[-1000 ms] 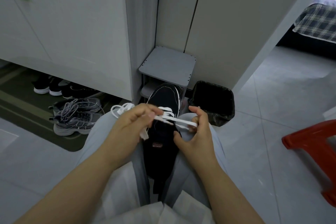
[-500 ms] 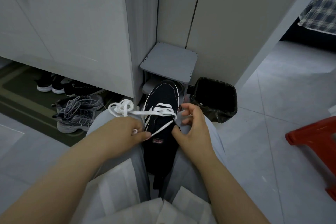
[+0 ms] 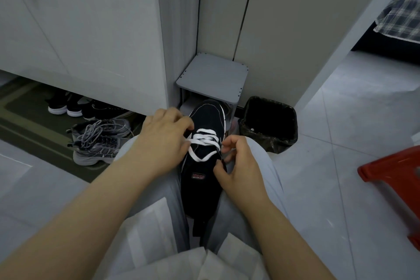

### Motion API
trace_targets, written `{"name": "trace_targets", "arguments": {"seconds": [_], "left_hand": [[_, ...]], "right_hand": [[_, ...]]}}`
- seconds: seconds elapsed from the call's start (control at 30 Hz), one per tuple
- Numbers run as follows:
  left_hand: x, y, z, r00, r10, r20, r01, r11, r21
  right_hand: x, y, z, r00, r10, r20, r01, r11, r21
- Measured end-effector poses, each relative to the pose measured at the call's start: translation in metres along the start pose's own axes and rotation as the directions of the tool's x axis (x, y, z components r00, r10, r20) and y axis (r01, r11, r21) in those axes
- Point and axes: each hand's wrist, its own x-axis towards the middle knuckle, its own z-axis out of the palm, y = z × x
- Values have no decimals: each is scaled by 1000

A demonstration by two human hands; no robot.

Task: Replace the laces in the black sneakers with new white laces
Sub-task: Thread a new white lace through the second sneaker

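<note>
Two hands at work, both on one black sneaker [image 3: 204, 179], which we hold wedged upright between our knees, toe pointing away. Left hand [image 3: 166, 136]: back of hand up, fingers curled down over the shoe's left edge, gripping the white lace [image 3: 205, 141] where a strand runs in under the fingertips. Right hand [image 3: 238, 166]: fingers curled, pinching the lace at the shoe's right eyelet edge, thumb resting on the black upper beside the tongue. Both forearms reach in from the bottom corners.

Count: one lace, threaded in the front eyelets only, with one V below the crossings. Two grey sneakers [image 3: 100, 141] lie on the mat at left, near our left knee. Dark shoes under the cabinet [image 3: 66, 107]: number unclear. One black bin [image 3: 270, 123], one grey shelf [image 3: 213, 75], one red stool [image 3: 395, 170].
</note>
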Motion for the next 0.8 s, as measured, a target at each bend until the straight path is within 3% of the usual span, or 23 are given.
{"name": "trace_targets", "arguments": {"seconds": [0.07, 0.13, 0.23, 0.3, 0.4, 0.47, 0.57, 0.63, 0.8], "left_hand": [[6, 2, 5, 989, -59, 135, 34, 984, 175], [9, -2, 3, 959, -64, 277, 6, 979, 204], [8, -10, -21, 923, 28, 383, 11, 995, -98], [6, -13, -39, 881, 65, 469, 108, 937, -333], [7, -12, -48, 796, 70, 602, 295, 822, -486], [12, -8, -41, 816, 12, 579, 316, 828, -463], [14, 2, -21, 828, -51, 558, 218, 947, -237], [13, 6, -14, 818, -48, 574, 143, 982, -122], [16, -1, -29, 802, -16, 597, 101, 989, -109]], "right_hand": [[0, 2, 1, 1000, -26, -15, 25, 998, -54], [-1, 3, 1, 993, -114, -23, 108, 976, -189], [-8, -4, 14, 959, -276, 57, 276, 879, -389], [-13, -12, 26, 950, -307, 50, 297, 849, -436], [-16, -15, 31, 924, -362, 124, 373, 784, -495], [-20, -11, 29, 880, -423, 216, 474, 758, -448], [-28, -5, 28, 836, -464, 293, 548, 684, -482], [-29, 0, 30, 844, -450, 291, 535, 670, -514], [-26, 7, 26, 851, -477, 220, 517, 682, -517]]}}
